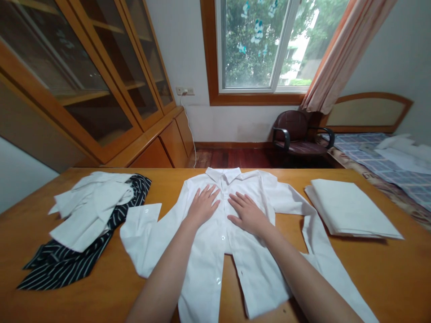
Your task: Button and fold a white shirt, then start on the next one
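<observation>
A white button-up shirt (205,242) lies front side up across the table, its collar (224,175) at the far edge. Its lower front panels are parted, with wood showing between them. One sleeve bends out to the left and the other stretches down to the right. My left hand (204,205) rests flat on the left chest panel, fingers spread. On the right chest panel, my right hand (247,211) lies flat too, its fingers extended. Neither hand grips the cloth. My forearms cover parts of the lower shirt.
Crumpled white cloth (90,206) lies over black-and-white striped fabric (67,264) at the table's left. A folded white stack (353,208) is at the right. Beyond the wooden table (387,278) stand a glass-door cabinet (148,130), an armchair (296,134) and a bed (367,148).
</observation>
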`<act>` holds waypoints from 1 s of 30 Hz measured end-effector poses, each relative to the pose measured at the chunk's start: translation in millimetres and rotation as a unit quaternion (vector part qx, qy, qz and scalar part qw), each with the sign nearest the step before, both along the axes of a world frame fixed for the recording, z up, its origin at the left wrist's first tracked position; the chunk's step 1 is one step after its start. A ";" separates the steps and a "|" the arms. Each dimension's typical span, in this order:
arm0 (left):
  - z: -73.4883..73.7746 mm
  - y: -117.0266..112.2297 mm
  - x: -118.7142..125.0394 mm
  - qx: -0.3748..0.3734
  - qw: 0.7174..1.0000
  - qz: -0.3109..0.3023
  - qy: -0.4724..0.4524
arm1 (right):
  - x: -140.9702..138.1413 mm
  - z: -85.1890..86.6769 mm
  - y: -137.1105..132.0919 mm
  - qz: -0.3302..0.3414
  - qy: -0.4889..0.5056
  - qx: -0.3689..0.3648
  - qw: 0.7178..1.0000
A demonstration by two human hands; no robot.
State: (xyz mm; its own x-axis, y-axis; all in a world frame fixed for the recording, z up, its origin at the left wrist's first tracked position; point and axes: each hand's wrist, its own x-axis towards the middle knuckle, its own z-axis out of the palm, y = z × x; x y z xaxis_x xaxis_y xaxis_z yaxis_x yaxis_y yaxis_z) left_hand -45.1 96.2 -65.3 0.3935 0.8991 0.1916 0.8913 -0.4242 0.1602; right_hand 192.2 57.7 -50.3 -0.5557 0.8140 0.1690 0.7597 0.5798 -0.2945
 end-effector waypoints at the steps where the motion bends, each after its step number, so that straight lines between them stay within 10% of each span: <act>1: 0.6 0.0 0.1 -0.001 1.000 0.001 0.000 | 0.1 0.0 0.7 -0.001 0.002 -0.003 1.000; 16: 20.8 -12.2 -4.8 0.045 0.985 -0.104 -0.127 | 4.4 2.1 5.9 0.006 0.044 -0.013 0.999; 30: 33.3 -25.5 -3.1 -0.089 0.968 -0.148 -0.182 | 5.3 3.8 4.0 -0.004 0.072 0.016 0.997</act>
State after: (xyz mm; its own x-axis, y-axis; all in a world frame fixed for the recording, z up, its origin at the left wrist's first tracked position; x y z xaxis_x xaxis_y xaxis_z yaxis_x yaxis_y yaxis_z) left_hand -48.2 70.8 -32.0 0.5736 0.7895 0.2186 0.6060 -0.5885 0.5352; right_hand 197.6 61.7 -46.4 -0.5169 0.8117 0.2720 0.7159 0.5841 -0.3825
